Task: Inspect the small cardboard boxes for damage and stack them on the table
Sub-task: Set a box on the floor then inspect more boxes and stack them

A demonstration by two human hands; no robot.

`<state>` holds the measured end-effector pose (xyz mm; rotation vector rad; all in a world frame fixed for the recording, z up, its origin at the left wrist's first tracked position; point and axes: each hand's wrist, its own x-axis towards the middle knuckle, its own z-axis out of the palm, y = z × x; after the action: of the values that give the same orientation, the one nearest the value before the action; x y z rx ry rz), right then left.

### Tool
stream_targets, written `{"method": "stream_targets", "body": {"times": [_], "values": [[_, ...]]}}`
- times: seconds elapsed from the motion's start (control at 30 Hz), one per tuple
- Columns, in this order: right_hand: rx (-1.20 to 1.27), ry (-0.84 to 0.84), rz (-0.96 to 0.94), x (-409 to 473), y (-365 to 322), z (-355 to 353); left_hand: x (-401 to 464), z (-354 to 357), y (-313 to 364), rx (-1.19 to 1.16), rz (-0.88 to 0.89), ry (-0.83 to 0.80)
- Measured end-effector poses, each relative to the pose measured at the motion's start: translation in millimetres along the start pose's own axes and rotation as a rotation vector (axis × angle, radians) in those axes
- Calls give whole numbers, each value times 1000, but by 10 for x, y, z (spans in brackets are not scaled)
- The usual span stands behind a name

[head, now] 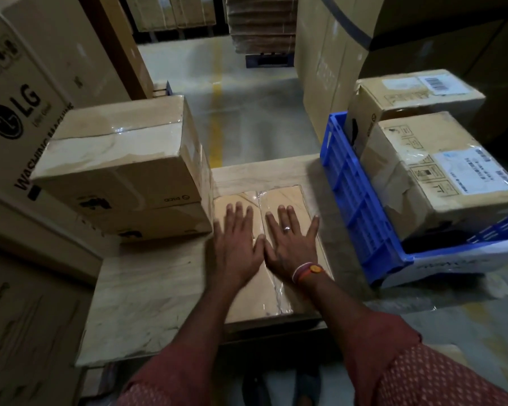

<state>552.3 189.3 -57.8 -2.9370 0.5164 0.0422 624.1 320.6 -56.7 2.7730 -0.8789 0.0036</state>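
**Asha:** Both palms are lying flat, nothing gripped. The left hand (237,247) and the right hand (291,244) are pressing with straight, spread fingers on the taped top of the small box (288,200) in front of the person.

**Ravi:** Where is everything sitting, biggest first?

**Asha:** The table (147,303) is carrying it all. At ten o'clock from the hands, the stack of two boxes (123,168) is standing on it, its side just beside the small box. At two o'clock, the blue crate (355,200) is holding two more labelled boxes (440,171). The small box is lying at the table's near edge, between stack and crate.

**Ravi:** Which way is it pointing?

**Asha:** Its long axis is running from six o'clock toward twelve, leaning slightly to eleven, and the clear tape seam is following that line between the two hands.

**Ravi:** How should the check go?

**Asha:** I'd say sweeping the palms outward from the seam, feeling for dents and lifted tape, then checking the corners and sides before lifting. The sides are mostly hidden, so damage there cannot be judged yet.
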Motion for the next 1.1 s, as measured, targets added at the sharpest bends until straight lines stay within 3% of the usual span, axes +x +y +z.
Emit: {"method": "stream_targets", "body": {"times": [0.1, 0.27, 0.63, 0.7, 0.77, 0.83, 0.9, 1.0, 1.1], "values": [[5, -52, -14, 47, 54, -33, 17, 143, -28, 61, 110, -25], [14, -52, -55, 309, 228, -245, 114, 133, 9, 59, 68, -33], [45, -45, -47, 396, 370, -29, 237, 215, 52, 91, -3, 18], [265, -8, -79, 346, 483, -90, 240, 168, 53, 49, -32, 9], [677, 31, -17, 119, 628, -159, 116, 136, 46, 29, -157, 20], [1119, -33, 193, -222, 715, -117, -156, 128, 88, -1, -344, 35], [1450, -151, 388, -498, 679, -47, -407, 132, 161, -37, -409, 11], [1451, -241, 401, -612, 638, -120, -406, 133, 200, -122, -429, -16], [1392, -232, 282, -483, 585, -645, -256, 27, 196, -337, -514, 44]]}}
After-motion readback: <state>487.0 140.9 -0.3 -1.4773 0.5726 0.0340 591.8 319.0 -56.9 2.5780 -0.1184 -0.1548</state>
